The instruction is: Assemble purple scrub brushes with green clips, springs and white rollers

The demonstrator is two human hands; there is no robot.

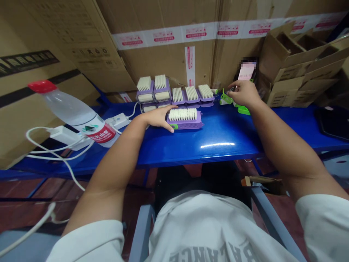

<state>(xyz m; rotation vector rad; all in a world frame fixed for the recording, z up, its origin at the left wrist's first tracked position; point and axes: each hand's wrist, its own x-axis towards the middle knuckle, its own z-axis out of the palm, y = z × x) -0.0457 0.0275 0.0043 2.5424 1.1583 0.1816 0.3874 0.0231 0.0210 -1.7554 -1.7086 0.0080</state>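
Nearest to me is the pale shirt of the seated person, with big letters printed on it, between two grey chair arms. Beyond the lap stands a blue tabletop. If I take the purple brush block as the middle of a clock, it lies close to the front edge, straight ahead of the person, with its cream bristles turned up and a green part at its nine o'clock end.

At that same end is the left hand, which grips the block, the thumb on the near side and a finger along the far side. The right hand is at two o'clock, with its fingers bent down together among green plastic parts; whether it holds something, I cannot tell. Just beyond this hand, a device with a pink lit screen leans upright.

From ten to one o'clock, behind the block, there are other purple brush pieces, and those farthest left are stacked. At nine o'clock stands a clear bottle with red cap, beside white power adapters and cables. Opened cardboard boxes are at two o'clock, well apart.
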